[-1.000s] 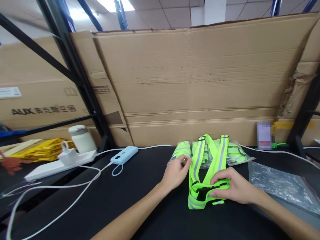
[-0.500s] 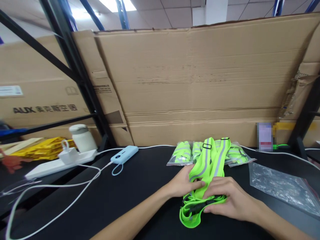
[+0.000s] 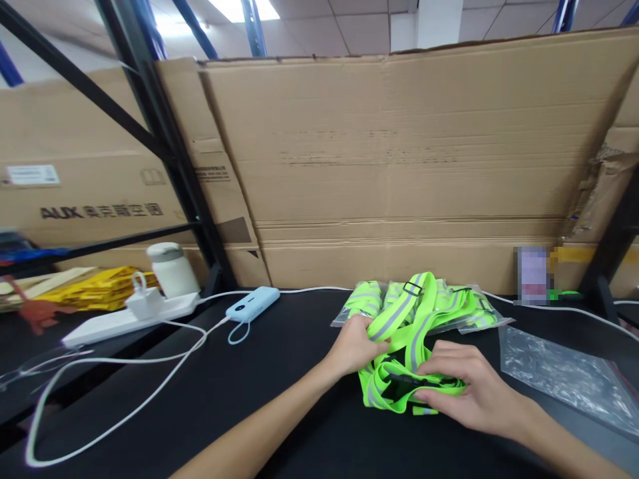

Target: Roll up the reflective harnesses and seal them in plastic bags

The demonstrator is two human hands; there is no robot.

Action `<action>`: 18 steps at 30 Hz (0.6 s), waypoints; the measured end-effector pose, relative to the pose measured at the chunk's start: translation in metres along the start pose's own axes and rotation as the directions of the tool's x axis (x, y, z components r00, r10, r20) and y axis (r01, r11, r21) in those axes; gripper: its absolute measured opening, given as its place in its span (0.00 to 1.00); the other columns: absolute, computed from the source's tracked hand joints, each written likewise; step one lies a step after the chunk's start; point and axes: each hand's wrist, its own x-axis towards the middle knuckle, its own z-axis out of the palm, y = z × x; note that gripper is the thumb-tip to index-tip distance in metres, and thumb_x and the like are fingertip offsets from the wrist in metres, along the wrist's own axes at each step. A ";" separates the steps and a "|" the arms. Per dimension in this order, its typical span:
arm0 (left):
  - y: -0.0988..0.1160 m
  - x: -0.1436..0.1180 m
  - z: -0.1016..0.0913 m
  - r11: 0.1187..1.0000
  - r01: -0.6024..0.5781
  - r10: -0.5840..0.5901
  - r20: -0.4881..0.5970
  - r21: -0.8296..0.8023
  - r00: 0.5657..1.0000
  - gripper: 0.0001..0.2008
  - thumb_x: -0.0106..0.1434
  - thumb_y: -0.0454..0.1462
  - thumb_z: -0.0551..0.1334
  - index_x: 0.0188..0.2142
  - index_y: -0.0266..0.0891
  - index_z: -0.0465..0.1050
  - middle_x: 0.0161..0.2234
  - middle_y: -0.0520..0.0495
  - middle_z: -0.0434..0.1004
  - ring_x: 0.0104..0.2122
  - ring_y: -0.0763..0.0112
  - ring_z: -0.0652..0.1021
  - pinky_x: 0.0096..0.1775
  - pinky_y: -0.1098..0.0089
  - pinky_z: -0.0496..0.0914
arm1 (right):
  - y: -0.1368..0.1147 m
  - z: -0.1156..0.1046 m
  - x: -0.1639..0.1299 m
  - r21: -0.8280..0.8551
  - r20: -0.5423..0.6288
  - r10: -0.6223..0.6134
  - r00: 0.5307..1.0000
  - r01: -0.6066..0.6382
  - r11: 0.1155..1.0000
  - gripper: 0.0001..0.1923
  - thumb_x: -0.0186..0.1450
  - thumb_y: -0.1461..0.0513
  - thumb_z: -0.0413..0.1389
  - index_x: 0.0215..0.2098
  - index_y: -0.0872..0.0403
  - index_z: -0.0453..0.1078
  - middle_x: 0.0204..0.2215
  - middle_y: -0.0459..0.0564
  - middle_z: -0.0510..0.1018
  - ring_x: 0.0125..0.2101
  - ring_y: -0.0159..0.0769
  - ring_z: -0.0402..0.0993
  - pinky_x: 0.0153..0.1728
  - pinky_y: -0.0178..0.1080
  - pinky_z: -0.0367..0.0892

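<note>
On the black surface [image 3: 279, 399], nearest the camera, the right hand [image 3: 466, 386] lies over the bundled lower end of a neon-yellow reflective strap vest [image 3: 407, 372], its grip closed on the gathered loops with the thumb tucked beneath. Just to its left, the left hand [image 3: 355, 346] pinches one of the grey-striped straps, so both hands hold the same vest. The lower part looks roughly gathered into a bundle, while two long straps run loose toward the back, so the folding seems partly done, with the upper straps yet to be brought in. Right of the hands lies a flat clear plastic bag [image 3: 569, 379], with nothing visible in it. Just behind the vest sit several bagged vests [image 3: 464, 307], already sealed in clear film and touching its loose straps. Farther left, a light blue power bank [image 3: 252, 304] and a white power strip [image 3: 130, 318] lie among white cables, with a white jar [image 3: 171, 269] beside them. A wall of cardboard [image 3: 399, 166] closes off the back.
</note>
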 end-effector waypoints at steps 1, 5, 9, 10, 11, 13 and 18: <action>-0.001 -0.001 0.001 1.000 -0.014 0.014 0.005 0.020 1.000 0.03 0.47 0.33 0.67 0.23 0.33 0.77 0.18 0.55 0.69 0.20 0.74 0.66 0.24 0.73 0.57 | 0.000 -0.001 0.000 0.003 0.030 0.034 0.999 -0.034 0.999 0.11 0.68 0.55 0.62 0.39 0.54 0.78 0.27 0.49 0.80 0.29 0.36 0.73 0.30 0.37 0.65; 0.000 -0.004 0.004 0.997 -0.063 0.059 0.066 0.055 0.996 0.04 0.47 0.34 0.69 0.24 0.33 0.77 0.20 0.54 0.73 0.23 0.70 0.72 0.26 0.73 0.61 | 0.002 -0.001 -0.002 0.038 0.143 0.159 0.977 -0.166 0.985 0.11 0.64 0.53 0.65 0.37 0.52 0.80 0.29 0.47 0.82 0.29 0.35 0.77 0.32 0.35 0.67; 0.006 -0.007 0.002 0.991 -0.127 0.132 0.171 -0.039 0.976 0.10 0.51 0.39 0.71 0.31 0.34 0.81 0.28 0.49 0.81 0.31 0.64 0.78 0.34 0.71 0.70 | 0.004 0.002 -0.003 0.066 0.099 0.211 0.972 -0.218 0.974 0.12 0.61 0.51 0.66 0.34 0.50 0.81 0.31 0.48 0.84 0.32 0.39 0.80 0.35 0.37 0.71; 0.008 -0.007 0.001 0.986 -0.130 0.148 0.193 -0.102 0.970 0.12 0.53 0.41 0.72 0.33 0.34 0.81 0.30 0.48 0.82 0.32 0.64 0.78 0.35 0.70 0.71 | 0.004 0.003 -0.004 0.072 0.090 0.219 0.972 -0.226 0.971 0.12 0.61 0.51 0.67 0.33 0.50 0.81 0.31 0.49 0.84 0.32 0.39 0.80 0.35 0.38 0.71; 0.010 -0.007 0.002 0.978 -0.119 0.153 0.201 -0.174 0.967 0.14 0.53 0.43 0.72 0.35 0.34 0.81 0.31 0.47 0.82 0.32 0.64 0.79 0.36 0.69 0.72 | 0.004 0.003 -0.004 0.079 0.086 0.227 0.970 -0.234 0.969 0.12 0.60 0.50 0.67 0.32 0.50 0.81 0.31 0.49 0.84 0.32 0.40 0.81 0.35 0.38 0.72; 0.011 -0.007 0.004 0.945 -0.060 0.123 0.183 -0.320 0.975 0.19 0.53 0.47 0.73 0.38 0.34 0.80 0.33 0.46 0.82 0.32 0.65 0.79 0.37 0.68 0.73 | 0.003 0.003 -0.004 0.100 0.087 0.240 0.967 -0.248 0.964 0.12 0.60 0.50 0.67 0.32 0.50 0.81 0.30 0.49 0.84 0.31 0.39 0.80 0.34 0.38 0.72; 0.007 -0.008 0.015 0.911 0.016 0.063 0.177 -0.413 0.982 0.27 0.55 0.55 0.71 0.39 0.33 0.79 0.33 0.45 0.81 0.30 0.67 0.77 0.35 0.68 0.71 | 0.000 0.001 -0.005 0.131 0.109 0.260 0.959 -0.274 0.953 0.12 0.57 0.52 0.69 0.30 0.51 0.81 0.27 0.48 0.83 0.28 0.38 0.78 0.31 0.37 0.71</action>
